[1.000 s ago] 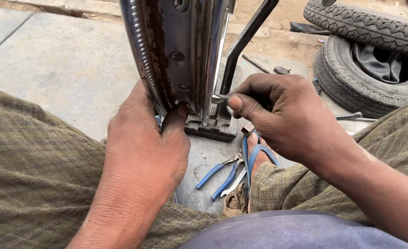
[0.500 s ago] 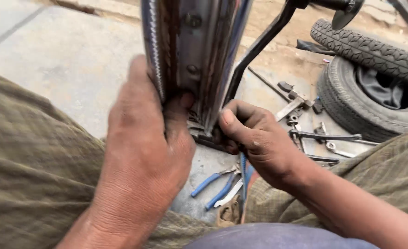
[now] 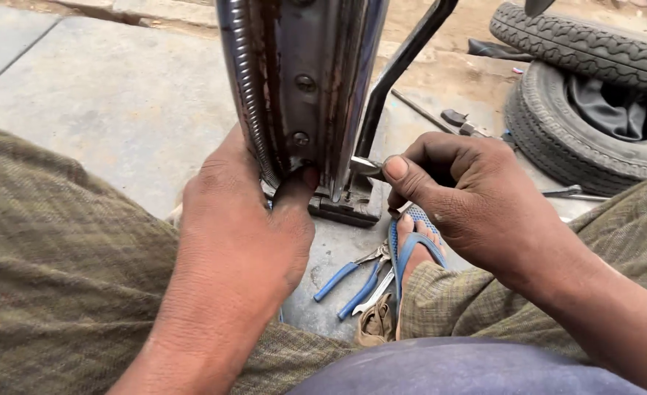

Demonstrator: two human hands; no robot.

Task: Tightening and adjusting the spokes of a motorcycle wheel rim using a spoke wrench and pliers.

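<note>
A chromed, rusty metal mudguard (image 3: 301, 88) stands upright on the concrete in front of me, its ribbed edge on the left and two bolts on its inner face. My left hand (image 3: 243, 219) grips its lower left edge, thumb pressed into the inner channel. To the right, my right hand (image 3: 470, 197) is closed on a small metal tool (image 3: 364, 167) whose tip meets the mudguard's lower right edge. A black metal stay (image 3: 397, 73) rises diagonally behind the mudguard.
Blue-handled pliers (image 3: 353, 281) lie on the concrete between my knees, next to my foot in a blue sandal (image 3: 411, 245). Two stacked tyres (image 3: 587, 95) sit at the upper right, with loose metal tools (image 3: 462, 124) before them. Checked cloth covers both my legs.
The view has shifted, so the mudguard now sits more to the centre. My right hand has risen from beneath the mudguard's base to its lower right edge. My left hand keeps its grip.
</note>
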